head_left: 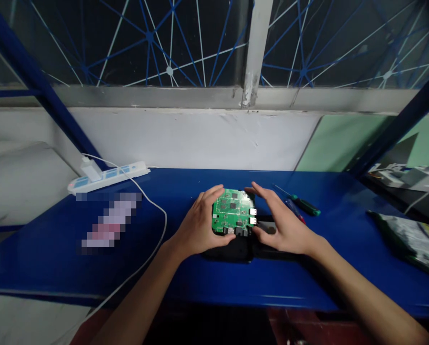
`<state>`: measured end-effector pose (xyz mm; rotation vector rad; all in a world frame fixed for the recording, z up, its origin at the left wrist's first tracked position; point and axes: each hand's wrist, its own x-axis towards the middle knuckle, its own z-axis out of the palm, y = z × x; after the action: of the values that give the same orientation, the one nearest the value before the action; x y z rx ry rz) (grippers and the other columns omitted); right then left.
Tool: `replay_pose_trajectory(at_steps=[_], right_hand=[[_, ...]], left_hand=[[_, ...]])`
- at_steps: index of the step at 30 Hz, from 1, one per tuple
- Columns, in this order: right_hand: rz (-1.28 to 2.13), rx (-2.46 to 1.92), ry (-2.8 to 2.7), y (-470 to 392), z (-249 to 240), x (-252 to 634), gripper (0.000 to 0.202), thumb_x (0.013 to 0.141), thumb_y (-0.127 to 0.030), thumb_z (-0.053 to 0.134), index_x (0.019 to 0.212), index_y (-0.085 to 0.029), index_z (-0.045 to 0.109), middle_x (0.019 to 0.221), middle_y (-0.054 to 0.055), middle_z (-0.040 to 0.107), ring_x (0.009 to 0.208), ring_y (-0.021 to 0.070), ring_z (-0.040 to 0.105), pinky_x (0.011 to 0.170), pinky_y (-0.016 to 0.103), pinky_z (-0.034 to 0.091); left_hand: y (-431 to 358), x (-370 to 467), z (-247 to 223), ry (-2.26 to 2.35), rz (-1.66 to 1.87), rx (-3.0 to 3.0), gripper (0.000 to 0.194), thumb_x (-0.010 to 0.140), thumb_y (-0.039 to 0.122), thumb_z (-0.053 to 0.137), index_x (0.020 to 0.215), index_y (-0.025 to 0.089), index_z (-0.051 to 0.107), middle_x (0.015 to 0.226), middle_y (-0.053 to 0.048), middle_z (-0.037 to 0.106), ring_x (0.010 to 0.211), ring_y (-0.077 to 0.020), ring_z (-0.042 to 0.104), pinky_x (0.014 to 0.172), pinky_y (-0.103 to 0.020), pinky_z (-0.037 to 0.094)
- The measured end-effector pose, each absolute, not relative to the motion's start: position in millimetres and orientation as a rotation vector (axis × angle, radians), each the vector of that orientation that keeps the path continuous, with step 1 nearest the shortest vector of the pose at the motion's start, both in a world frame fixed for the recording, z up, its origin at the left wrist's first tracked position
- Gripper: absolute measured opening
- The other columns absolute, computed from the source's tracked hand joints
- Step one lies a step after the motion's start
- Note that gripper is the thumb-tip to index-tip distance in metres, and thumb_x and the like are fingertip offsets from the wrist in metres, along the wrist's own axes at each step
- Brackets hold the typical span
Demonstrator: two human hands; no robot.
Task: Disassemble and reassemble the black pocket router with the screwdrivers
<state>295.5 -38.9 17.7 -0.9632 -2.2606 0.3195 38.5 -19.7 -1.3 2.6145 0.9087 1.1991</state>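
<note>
A green circuit board (pixel 232 211) with metal ports along its right and front edges is held up over the blue table. My left hand (pixel 199 223) grips its left side, thumb at the front edge and fingers at the back. My right hand (pixel 282 223) is curled at the opposite side, with fingertips at the back right corner and the thumb at the front right corner. Below the board lies a black plastic case part (pixel 231 253). A second black case piece (pixel 275 253) sits beside it, partly hidden under my right hand.
Behind my right hand lie a green-handled screwdriver (pixel 306 205) and a red-and-blue tool (pixel 295 211). A foil bag (pixel 412 239) rests at the right. At the back left is a white power strip (pixel 110 177); its white cable (pixel 165 215) crosses the blue table (pixel 186 282). A blurred-out item (pixel 110 220) lies nearby.
</note>
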Motion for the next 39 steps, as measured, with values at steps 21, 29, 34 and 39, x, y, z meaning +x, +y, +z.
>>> replay_pose_trajectory(at_steps=[21,29,34,39], right_hand=[[0.462,-1.050,-2.232,-38.3,14.9,293.1,0.104,0.068,-0.025,0.074,0.156,-0.024,0.019,0.140,0.014,0.057,0.129,0.0342,0.053,0.109,0.058,0.043],[0.482,-1.037,-2.276,-39.0,14.3,293.2,0.103,0.068,-0.026,0.074,0.156,-0.024,0.020,0.139,0.013,0.058,0.128,0.0338,0.054,0.107,0.057,0.045],[0.505,-1.059,-2.292,-42.3,14.9,290.7,0.102,0.068,-0.026,0.075,0.155,-0.025,0.022,0.140,0.012,0.058,0.129,0.0311,0.054,0.109,0.054,0.044],[0.510,-1.049,-2.306,-49.6,15.4,288.6,0.101,0.068,-0.024,0.076,0.154,-0.025,0.024,0.140,0.012,0.057,0.128,0.0305,0.054,0.110,0.052,0.044]], left_hand=[[-56.3,12.8,-14.2,1.051,0.911,2.466,0.117,0.067,0.040,0.085,0.153,0.026,0.007,0.156,-0.023,0.024,0.139,-0.0485,0.035,0.104,-0.073,0.040],[-48.4,10.0,-17.4,1.082,0.750,2.335,0.135,0.058,0.051,0.090,0.157,0.027,0.001,0.156,-0.021,0.027,0.140,-0.0474,0.032,0.109,-0.071,0.033],[-47.8,9.5,-18.6,1.166,0.701,2.264,0.135,0.055,0.054,0.091,0.156,0.027,0.006,0.159,-0.018,0.024,0.143,-0.0438,0.030,0.114,-0.063,0.031],[-46.9,10.8,-18.8,1.225,0.680,2.263,0.131,0.055,0.057,0.089,0.155,0.026,0.011,0.153,-0.019,0.033,0.139,-0.0425,0.037,0.110,-0.061,0.037]])
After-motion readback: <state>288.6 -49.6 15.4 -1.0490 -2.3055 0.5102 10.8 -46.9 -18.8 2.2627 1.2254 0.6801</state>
